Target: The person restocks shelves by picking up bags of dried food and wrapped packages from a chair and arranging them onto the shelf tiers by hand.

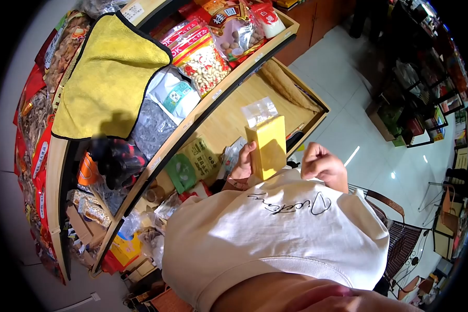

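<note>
My left hand [242,164] grips a yellow brick-shaped package [270,148] from its left side, the thumb on the near edge. The package stands upright in front of my chest, with a clear plastic flap [260,111] rising from its top. What is inside it I cannot make out. Just right of the package, apart from it, my right hand [323,164] is curled into a loose fist, and nothing shows in its fingers. Beyond the package lies a wooden shelf surface [234,112], with a green-and-tan packet [187,169] to the left of my left hand.
Bags of nuts [205,62] and other dried goods fill the upper wooden shelf. A yellow cloth [106,78] with a black border drapes over its left part. To the right are the tiled floor [338,88], a woven chair [400,244] and stocked dark racks [421,99].
</note>
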The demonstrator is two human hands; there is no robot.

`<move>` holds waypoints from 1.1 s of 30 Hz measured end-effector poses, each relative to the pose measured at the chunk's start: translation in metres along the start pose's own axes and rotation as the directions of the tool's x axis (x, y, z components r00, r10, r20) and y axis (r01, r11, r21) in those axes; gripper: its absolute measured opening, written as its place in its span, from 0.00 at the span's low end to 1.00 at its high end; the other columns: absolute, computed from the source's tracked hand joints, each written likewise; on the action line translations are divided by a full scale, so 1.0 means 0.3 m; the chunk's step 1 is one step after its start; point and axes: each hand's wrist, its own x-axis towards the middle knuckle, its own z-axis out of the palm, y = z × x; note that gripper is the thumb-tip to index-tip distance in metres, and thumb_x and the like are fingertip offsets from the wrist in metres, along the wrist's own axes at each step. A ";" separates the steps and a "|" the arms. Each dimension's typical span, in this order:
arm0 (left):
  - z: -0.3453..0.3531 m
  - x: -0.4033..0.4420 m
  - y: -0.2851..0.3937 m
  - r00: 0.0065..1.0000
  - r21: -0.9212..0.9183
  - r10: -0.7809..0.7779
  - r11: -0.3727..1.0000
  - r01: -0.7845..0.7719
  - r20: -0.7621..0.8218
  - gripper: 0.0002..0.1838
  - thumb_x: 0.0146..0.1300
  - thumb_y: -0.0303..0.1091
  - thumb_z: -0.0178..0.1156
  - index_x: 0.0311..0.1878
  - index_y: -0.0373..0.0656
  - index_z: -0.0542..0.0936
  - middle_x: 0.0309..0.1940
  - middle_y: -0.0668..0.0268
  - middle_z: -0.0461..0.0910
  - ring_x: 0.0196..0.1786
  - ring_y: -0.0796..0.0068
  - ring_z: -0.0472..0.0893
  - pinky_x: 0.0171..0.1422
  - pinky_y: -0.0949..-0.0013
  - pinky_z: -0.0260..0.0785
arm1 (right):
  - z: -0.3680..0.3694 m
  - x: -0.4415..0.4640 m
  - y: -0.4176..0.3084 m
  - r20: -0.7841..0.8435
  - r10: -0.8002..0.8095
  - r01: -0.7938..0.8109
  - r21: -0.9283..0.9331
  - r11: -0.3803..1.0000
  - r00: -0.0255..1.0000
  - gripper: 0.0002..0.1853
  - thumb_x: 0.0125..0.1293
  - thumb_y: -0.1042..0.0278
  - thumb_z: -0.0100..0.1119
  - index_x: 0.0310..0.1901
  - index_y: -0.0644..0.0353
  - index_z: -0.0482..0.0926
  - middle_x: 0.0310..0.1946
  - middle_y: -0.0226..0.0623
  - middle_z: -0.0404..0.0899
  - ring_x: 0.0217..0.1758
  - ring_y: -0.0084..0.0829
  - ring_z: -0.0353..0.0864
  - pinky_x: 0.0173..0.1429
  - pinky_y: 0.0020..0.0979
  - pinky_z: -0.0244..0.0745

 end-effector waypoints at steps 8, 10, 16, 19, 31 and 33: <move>0.047 0.010 -0.016 1.000 -0.012 -0.002 1.000 0.003 0.031 0.37 0.52 0.53 0.58 0.59 0.35 0.65 0.48 0.56 0.74 0.49 0.65 0.76 0.52 0.61 0.70 | -0.036 0.098 0.059 -0.040 0.158 -0.120 0.480 0.869 0.987 0.14 0.47 0.81 0.46 0.15 0.52 0.56 0.09 0.21 0.48 0.09 0.18 0.44 0.16 0.25 0.38; 0.040 0.018 -0.011 1.000 0.003 0.000 1.000 0.000 0.016 0.37 0.52 0.54 0.58 0.59 0.35 0.65 0.48 0.56 0.74 0.49 0.65 0.76 0.52 0.61 0.70 | 0.010 0.047 0.017 0.137 -0.087 0.012 0.475 0.880 0.987 0.16 0.45 0.83 0.45 0.13 0.53 0.51 0.08 0.24 0.47 0.08 0.20 0.42 0.16 0.27 0.35; 0.047 0.030 0.000 1.000 0.030 0.001 1.000 -0.002 0.003 0.38 0.52 0.54 0.57 0.59 0.35 0.65 0.49 0.56 0.74 0.49 0.64 0.76 0.52 0.61 0.70 | -0.055 0.077 0.041 -0.073 0.095 -0.065 0.333 0.941 0.993 0.19 0.50 0.81 0.47 0.14 0.53 0.49 0.08 0.21 0.46 0.09 0.18 0.42 0.15 0.27 0.36; 0.049 0.042 -0.009 1.000 0.021 0.003 1.000 -0.004 0.010 0.38 0.52 0.54 0.57 0.59 0.35 0.64 0.49 0.56 0.74 0.49 0.64 0.76 0.52 0.61 0.70 | -0.070 0.115 0.064 -0.108 0.182 -0.132 0.363 0.923 0.977 0.16 0.54 0.83 0.44 0.17 0.50 0.55 0.10 0.17 0.46 0.11 0.16 0.42 0.17 0.24 0.38; 0.084 0.068 -0.013 1.000 0.012 0.024 1.000 -0.024 0.007 0.38 0.52 0.55 0.56 0.59 0.35 0.64 0.49 0.55 0.74 0.50 0.64 0.76 0.53 0.61 0.70 | -0.115 0.148 0.087 -0.374 0.037 0.024 0.158 0.987 0.927 0.17 0.57 0.80 0.46 0.17 0.50 0.55 0.12 0.20 0.50 0.12 0.16 0.46 0.18 0.23 0.41; 0.065 0.064 -0.006 1.000 0.014 0.014 1.000 -0.014 -0.014 0.39 0.52 0.56 0.54 0.60 0.35 0.64 0.50 0.54 0.73 0.50 0.63 0.76 0.53 0.60 0.70 | -0.130 0.129 0.079 -0.406 -0.018 0.132 0.255 0.958 0.914 0.17 0.56 0.81 0.45 0.16 0.50 0.54 0.11 0.20 0.50 0.12 0.16 0.45 0.17 0.24 0.40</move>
